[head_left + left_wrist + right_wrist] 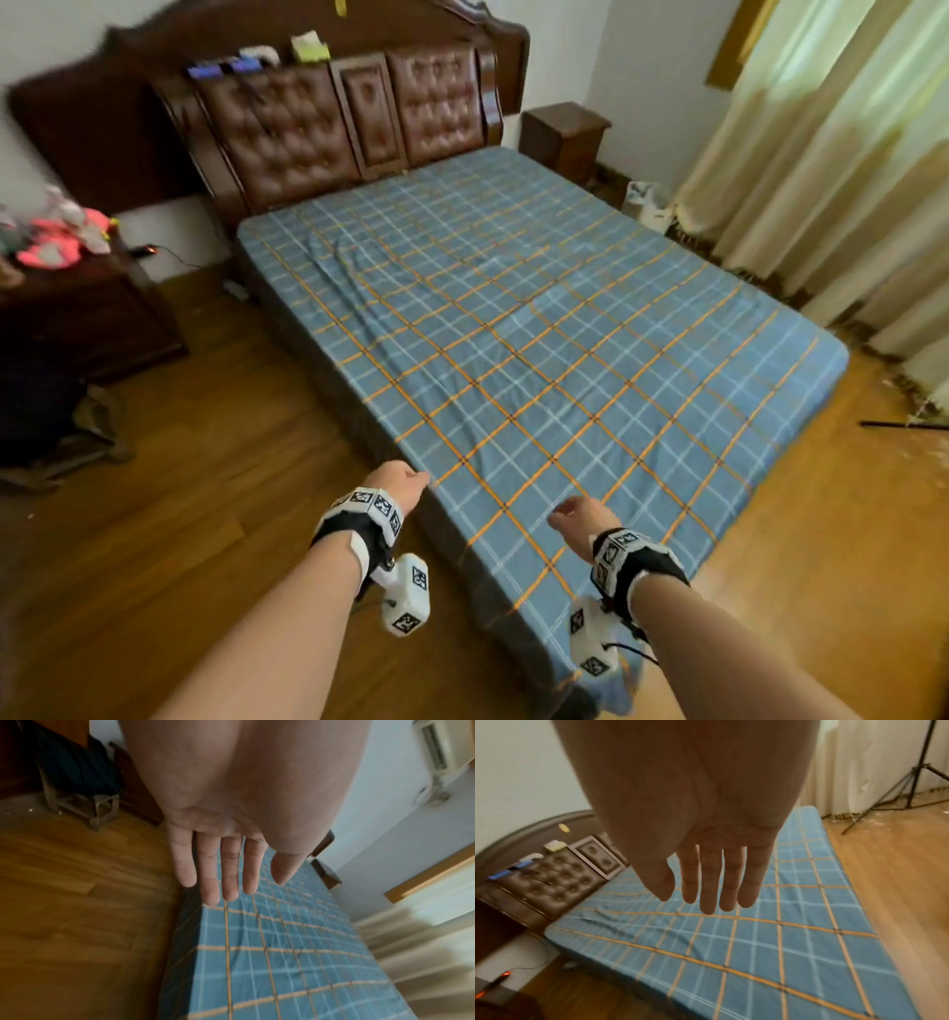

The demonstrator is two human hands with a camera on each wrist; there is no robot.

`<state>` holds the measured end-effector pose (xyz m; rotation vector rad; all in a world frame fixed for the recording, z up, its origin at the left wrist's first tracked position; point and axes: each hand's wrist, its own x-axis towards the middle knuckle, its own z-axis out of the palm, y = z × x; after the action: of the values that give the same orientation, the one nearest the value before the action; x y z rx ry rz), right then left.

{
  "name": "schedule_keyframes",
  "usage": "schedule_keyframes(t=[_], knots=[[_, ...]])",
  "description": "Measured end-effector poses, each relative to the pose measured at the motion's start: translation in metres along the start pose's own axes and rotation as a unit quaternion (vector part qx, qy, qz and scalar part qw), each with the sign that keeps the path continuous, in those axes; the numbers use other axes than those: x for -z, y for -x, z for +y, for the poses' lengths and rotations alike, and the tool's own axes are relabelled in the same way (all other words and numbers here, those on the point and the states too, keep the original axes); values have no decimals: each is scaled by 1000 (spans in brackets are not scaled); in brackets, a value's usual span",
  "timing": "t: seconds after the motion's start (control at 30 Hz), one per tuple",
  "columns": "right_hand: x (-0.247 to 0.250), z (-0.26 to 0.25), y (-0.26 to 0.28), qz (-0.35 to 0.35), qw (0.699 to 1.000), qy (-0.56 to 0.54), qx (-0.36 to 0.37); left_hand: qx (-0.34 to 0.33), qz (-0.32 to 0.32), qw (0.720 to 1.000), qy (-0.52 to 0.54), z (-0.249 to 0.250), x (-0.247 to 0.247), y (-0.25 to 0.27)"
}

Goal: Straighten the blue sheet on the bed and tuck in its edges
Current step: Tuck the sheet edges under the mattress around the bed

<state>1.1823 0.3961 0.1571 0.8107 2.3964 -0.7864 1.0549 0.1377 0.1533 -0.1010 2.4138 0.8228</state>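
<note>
A blue sheet (pixel 539 329) with orange and white check lines covers the mattress, with creases near the headboard end on the left side. Its near corner (pixel 616 683) hangs loose over the bed's foot. My left hand (pixel 400 483) hovers over the sheet's left edge, fingers straight and empty, as the left wrist view shows (pixel 226 874). My right hand (pixel 577 516) hovers above the sheet near the foot, fingers straight and holding nothing (pixel 713 882). Neither hand plainly touches the sheet (pixel 757 953).
A dark wooden headboard (pixel 328 123) with tufted panels stands at the far end. A nightstand (pixel 562 136) is at the far right, a dark cabinet (pixel 77 308) with clothes at the left. Curtains (pixel 821 180) hang right. A tripod (pixel 911 780) stands on the wooden floor (pixel 179 462).
</note>
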Motion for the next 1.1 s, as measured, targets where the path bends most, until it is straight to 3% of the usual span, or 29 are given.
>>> schedule_keyframes(t=[0.2,0.37,0.6,0.77,1.1], knots=[[40,-126,22,45,997,-28,49,-24,54,997,-49,14,159,7],[34,-195,-3,28,998,-31,45,-16,75,995,-63,0,241,-36],[18,-283,-113,-21,999,-22,24,-14,67,995,-74,-4,296,-142],[13,-370,-211,-19,998,-38,36,-41,78,981,-174,12,349,-237],[72,-489,-335,19,999,27,38,-110,67,944,-305,50,456,-419]])
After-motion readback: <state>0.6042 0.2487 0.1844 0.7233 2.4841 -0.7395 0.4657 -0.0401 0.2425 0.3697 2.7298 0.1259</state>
